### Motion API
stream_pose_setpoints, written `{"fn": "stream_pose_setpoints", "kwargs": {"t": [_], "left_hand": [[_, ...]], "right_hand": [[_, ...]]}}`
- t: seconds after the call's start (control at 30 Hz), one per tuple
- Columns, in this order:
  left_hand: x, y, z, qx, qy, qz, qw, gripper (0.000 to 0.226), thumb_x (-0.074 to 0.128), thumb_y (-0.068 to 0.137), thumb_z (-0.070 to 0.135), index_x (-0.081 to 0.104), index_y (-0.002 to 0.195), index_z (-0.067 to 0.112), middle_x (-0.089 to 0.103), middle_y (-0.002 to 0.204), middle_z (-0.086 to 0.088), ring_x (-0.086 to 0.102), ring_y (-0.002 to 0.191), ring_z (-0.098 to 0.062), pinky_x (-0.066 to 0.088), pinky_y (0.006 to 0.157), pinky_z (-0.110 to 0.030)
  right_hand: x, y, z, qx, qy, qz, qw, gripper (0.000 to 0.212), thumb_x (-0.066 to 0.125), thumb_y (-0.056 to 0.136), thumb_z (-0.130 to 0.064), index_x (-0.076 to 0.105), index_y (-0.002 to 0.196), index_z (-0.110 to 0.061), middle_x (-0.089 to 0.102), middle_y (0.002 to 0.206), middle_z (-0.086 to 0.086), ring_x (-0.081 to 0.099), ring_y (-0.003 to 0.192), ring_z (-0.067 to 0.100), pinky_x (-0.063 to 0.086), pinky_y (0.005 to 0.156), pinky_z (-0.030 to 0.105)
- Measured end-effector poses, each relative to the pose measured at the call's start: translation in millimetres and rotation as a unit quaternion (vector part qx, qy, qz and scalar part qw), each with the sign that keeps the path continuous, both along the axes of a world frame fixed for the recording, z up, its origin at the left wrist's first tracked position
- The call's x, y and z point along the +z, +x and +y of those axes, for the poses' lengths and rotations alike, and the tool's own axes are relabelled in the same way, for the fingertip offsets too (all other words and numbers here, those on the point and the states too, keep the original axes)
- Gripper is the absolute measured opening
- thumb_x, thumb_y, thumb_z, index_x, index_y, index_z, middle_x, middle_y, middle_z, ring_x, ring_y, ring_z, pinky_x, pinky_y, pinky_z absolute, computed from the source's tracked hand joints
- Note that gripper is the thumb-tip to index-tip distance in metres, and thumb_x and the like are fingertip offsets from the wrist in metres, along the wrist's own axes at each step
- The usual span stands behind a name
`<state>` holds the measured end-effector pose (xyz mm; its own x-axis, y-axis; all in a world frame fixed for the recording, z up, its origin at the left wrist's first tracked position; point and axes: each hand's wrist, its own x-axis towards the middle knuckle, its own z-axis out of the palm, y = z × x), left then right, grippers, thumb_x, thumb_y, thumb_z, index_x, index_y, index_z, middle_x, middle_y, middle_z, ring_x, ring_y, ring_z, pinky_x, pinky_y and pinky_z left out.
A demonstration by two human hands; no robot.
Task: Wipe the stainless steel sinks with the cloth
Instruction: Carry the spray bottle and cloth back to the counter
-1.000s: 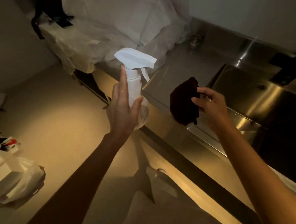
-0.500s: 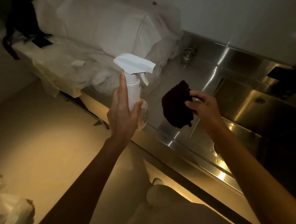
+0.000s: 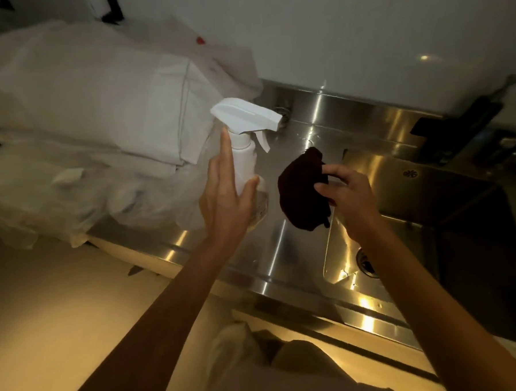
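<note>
My left hand holds a white spray bottle upright above the steel counter, thumb on one side and fingers along the other, the index finger straight up beside the neck. My right hand pinches a dark crumpled cloth that hangs just left of the sink. The stainless steel sink lies at the right, its basin partly lit; a round drain shows beside my right forearm. The far right of the basin is in deep shadow.
White plastic-wrapped bundles cover the counter at the left, close behind the bottle. A small steel fitting sits at the back of the counter. A dark tap or fixture stands behind the sink. The counter's front edge runs diagonally above the pale floor.
Both hands have moved in over the counter and sink with the bottle and cloth. The view has shifted toward the sink; the floor at the left has dropped out of sight.
</note>
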<state>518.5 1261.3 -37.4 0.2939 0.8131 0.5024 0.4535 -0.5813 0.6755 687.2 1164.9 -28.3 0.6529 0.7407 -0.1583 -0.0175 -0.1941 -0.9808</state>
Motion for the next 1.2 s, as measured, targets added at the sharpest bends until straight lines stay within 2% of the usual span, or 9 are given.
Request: {"fn": "stream_pose_setpoints", "kwargs": {"t": [0.07,0.2,0.33,0.47,0.53,0.73,0.83,1.0,1.2], "left_hand": [[-1,12,13,-0.031,0.009,0.009,0.999,0.080,0.063,0.090,0.026,0.006,0.147,0.027,0.047,0.136,-0.011,0.043,0.109,-0.007,0.035,0.081,-0.024],[0,31,42,-0.114,0.011,0.011,0.993,0.080,0.061,0.092,0.028,0.007,0.150,0.026,0.046,0.137,-0.010,0.049,0.115,-0.019,0.036,0.082,-0.026],[2,47,72,-0.183,0.005,0.005,0.983,0.077,0.060,0.092,0.028,0.013,0.153,0.021,0.042,0.141,-0.007,0.046,0.120,-0.017,0.037,0.086,-0.025],[1,58,94,-0.234,0.019,-0.003,0.972,0.080,0.063,0.090,0.023,0.011,0.151,0.028,0.046,0.137,-0.007,0.048,0.116,-0.019,0.038,0.085,-0.027],[-1,61,102,-0.253,0.013,-0.005,0.967,0.083,0.064,0.089,0.023,0.007,0.148,0.033,0.048,0.132,-0.008,0.050,0.112,-0.020,0.038,0.084,-0.027],[-21,65,123,-0.311,-0.021,-0.017,0.950,0.082,0.065,0.089,0.018,0.012,0.152,0.021,0.043,0.141,-0.009,0.033,0.114,0.004,0.031,0.091,-0.018],[-32,63,130,-0.322,-0.035,-0.015,0.946,0.085,0.065,0.088,0.017,0.009,0.152,0.025,0.041,0.143,-0.008,0.033,0.116,0.002,0.032,0.093,-0.021],[-49,59,137,-0.329,-0.046,-0.021,0.943,0.088,0.065,0.087,0.020,0.005,0.151,0.034,0.044,0.138,-0.005,0.042,0.115,-0.006,0.040,0.089,-0.027],[-63,52,144,-0.361,-0.067,-0.035,0.929,0.093,0.066,0.088,0.021,-0.002,0.145,0.051,0.048,0.137,-0.009,0.050,0.116,-0.014,0.051,0.092,-0.039]], "right_hand": [[-2,-4,4,-0.035,0.005,0.009,0.999,0.031,0.060,0.087,0.003,0.063,0.115,-0.010,0.063,0.114,0.004,0.061,0.108,0.019,0.056,0.086,0.033],[-3,-11,10,-0.092,0.030,0.020,0.995,0.028,0.060,0.087,0.001,0.063,0.110,-0.014,0.065,0.103,-0.005,0.063,0.099,0.011,0.057,0.079,0.026],[-2,-13,17,-0.148,0.050,0.006,0.988,0.028,0.060,0.087,0.001,0.064,0.104,-0.021,0.066,0.100,-0.007,0.063,0.094,0.006,0.056,0.065,0.015],[-8,-16,22,-0.206,0.040,0.001,0.978,0.029,0.060,0.087,0.000,0.064,0.108,-0.019,0.064,0.115,0.002,0.061,0.108,0.016,0.057,0.082,0.030],[-12,-19,23,-0.228,0.035,0.003,0.973,0.029,0.061,0.086,0.000,0.065,0.102,-0.024,0.064,0.113,0.000,0.061,0.107,0.016,0.056,0.080,0.029],[-19,-34,19,-0.272,0.012,0.010,0.962,0.029,0.063,0.085,-0.001,0.065,0.095,-0.028,0.067,0.099,-0.009,0.065,0.093,0.006,0.055,0.065,0.016],[-23,-40,16,-0.288,-0.018,0.008,0.958,0.027,0.062,0.086,-0.002,0.064,0.096,-0.028,0.066,0.101,-0.007,0.063,0.092,0.007,0.047,0.057,0.010],[-34,-45,16,-0.305,-0.029,0.031,0.951,0.027,0.061,0.086,0.000,0.065,0.100,-0.022,0.066,0.106,0.000,0.064,0.099,0.016,0.048,0.066,0.021],[-43,-44,21,-0.301,-0.043,0.038,0.952,0.027,0.060,0.087,-0.001,0.065,0.101,-0.023,0.066,0.100,-0.010,0.063,0.092,0.004,0.050,0.058,0.012]]}}
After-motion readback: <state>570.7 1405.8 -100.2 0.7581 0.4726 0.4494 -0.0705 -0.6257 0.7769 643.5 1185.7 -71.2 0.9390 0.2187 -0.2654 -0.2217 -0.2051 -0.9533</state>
